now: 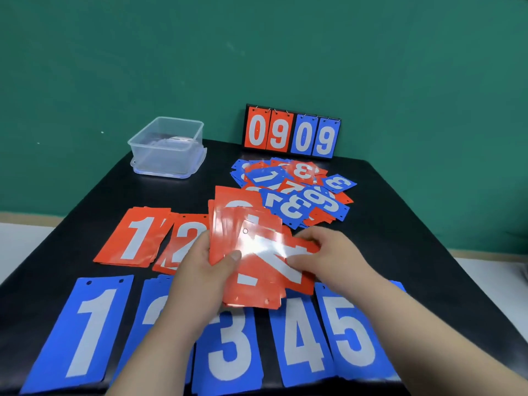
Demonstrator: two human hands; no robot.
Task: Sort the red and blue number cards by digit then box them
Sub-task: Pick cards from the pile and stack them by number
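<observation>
Scoreboard [291, 132]: I read 0 9 on red and 0 9 on blue, standing at the table's [400, 224] far edge.
Blue row: nearest me I read 1 [83, 332], 3 [228, 347], 4 [303, 338] and 5 [351, 330].
Blue pile beside the 1 [151, 304]: my left arm covers most of its digit, so I cannot read it.
Red piles: 1 [134, 238] and 2 [183, 244], behind the blue row.
Left hand [205, 270]: grips the red stack [251, 267] above the blue 3, thumb on its face.
Right hand [328, 252]: fingers curled on the stack's right side, on a skewed card.
Stack digit: washed out by glare, I cannot tell.
Heap [297, 190]: unsorted red and blue cards before the scoreboard; 3s, 7s and a 9 show, the rest overlapped.
Box [168, 147]: clear, far left; contents unclear.
</observation>
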